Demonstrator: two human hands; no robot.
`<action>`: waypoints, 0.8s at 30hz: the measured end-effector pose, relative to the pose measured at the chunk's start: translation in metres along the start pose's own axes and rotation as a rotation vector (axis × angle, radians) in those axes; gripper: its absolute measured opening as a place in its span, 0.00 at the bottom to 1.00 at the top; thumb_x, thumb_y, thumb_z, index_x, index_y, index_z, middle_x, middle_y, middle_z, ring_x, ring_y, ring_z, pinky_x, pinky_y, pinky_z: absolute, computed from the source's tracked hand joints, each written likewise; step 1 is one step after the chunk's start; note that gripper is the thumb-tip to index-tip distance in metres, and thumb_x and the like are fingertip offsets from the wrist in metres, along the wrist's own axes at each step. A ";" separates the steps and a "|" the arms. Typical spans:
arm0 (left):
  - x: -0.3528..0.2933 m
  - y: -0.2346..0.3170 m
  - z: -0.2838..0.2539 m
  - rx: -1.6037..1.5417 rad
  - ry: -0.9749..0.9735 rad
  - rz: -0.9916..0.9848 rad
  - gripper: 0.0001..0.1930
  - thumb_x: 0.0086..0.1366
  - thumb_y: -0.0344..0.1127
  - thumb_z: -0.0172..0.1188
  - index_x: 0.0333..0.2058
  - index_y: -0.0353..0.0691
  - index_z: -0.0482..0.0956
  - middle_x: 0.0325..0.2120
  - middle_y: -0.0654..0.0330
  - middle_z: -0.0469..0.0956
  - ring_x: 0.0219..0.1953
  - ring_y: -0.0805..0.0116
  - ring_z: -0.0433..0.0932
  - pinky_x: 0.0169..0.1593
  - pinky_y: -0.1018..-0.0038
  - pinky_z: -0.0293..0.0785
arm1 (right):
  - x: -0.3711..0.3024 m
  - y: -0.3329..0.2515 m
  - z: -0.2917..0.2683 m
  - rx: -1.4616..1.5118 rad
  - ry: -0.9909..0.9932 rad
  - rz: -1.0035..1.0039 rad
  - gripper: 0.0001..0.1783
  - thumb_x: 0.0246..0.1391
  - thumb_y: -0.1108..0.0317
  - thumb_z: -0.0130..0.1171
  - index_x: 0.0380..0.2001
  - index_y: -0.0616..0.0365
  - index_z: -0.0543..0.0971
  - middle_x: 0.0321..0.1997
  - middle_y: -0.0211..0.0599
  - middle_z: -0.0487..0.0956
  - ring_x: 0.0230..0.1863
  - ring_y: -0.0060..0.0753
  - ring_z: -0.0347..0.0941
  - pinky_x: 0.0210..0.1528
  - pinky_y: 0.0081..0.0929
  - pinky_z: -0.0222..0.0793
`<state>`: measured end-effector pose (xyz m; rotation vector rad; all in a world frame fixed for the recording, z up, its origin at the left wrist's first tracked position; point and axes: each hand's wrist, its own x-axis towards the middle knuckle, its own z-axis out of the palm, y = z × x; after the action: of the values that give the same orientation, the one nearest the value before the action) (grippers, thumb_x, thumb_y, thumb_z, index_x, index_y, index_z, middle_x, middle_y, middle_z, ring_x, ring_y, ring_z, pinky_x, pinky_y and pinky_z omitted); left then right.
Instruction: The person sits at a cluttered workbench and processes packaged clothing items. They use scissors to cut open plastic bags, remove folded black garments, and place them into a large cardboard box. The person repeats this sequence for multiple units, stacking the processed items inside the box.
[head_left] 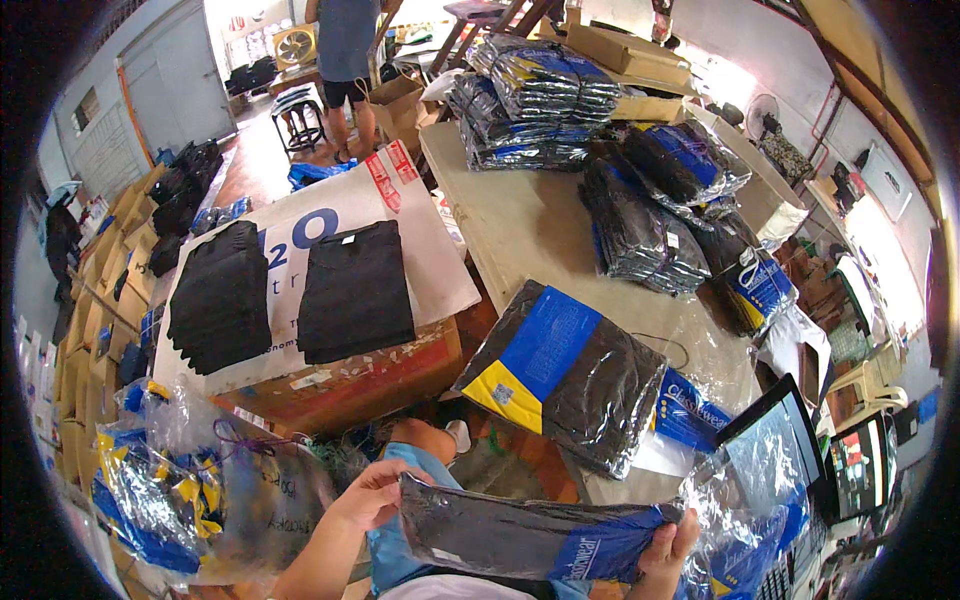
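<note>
Just in front of my body, below the near edge of the desk (530,240), I hold a packed garment (500,532), dark cloth in clear film with a blue band. The left hand (375,497) pinches its upper left corner; the right hand (668,550) grips its right end. I judge the pack light, soft and liable to sag between supports; the film is probably slippery and easily torn. Take hold at both ends, catching film and cloth together. The desk carries glossy stacks of packed garments (545,100) and, at its near edge, a broad pack (565,375); a laptop (775,440) stands open to the right. To the left, a carton (440,262) with a white top supports two piles of black folded garments (357,290). At the far end of the room, a person (347,50) stands beside a fan (295,46).
</note>
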<state>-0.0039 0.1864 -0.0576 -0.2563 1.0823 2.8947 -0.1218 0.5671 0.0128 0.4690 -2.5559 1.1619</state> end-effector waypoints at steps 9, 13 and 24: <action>0.002 0.032 0.013 0.342 -0.097 -0.402 0.12 0.65 0.32 0.56 0.47 0.40 0.72 0.42 0.63 0.75 0.43 0.71 0.74 0.48 0.71 0.73 | 0.026 -0.029 -0.010 0.199 0.123 -0.265 0.26 0.57 0.45 0.46 0.23 0.60 0.73 0.19 0.38 0.75 0.22 0.37 0.72 0.29 0.32 0.66; -0.011 0.052 0.026 0.618 -0.102 -0.638 0.15 0.67 0.34 0.54 0.51 0.38 0.70 0.43 0.65 0.74 0.46 0.75 0.70 0.53 0.73 0.67 | 0.023 -0.020 -0.011 0.277 0.142 -0.349 0.24 0.58 0.47 0.47 0.26 0.61 0.71 0.18 0.39 0.74 0.20 0.34 0.72 0.26 0.32 0.69; 0.016 0.040 0.072 0.116 0.029 0.555 0.16 0.63 0.46 0.55 0.40 0.40 0.71 0.38 0.54 0.71 0.45 0.61 0.72 0.53 0.60 0.67 | 0.000 -0.003 0.000 0.291 0.313 -0.303 0.25 0.63 0.50 0.42 0.47 0.64 0.61 0.34 0.49 0.72 0.26 0.38 0.71 0.28 0.35 0.70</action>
<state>-0.0332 0.2028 0.0189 0.0151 1.5311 3.2790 -0.1206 0.5651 0.0145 0.6559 -1.9815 1.3715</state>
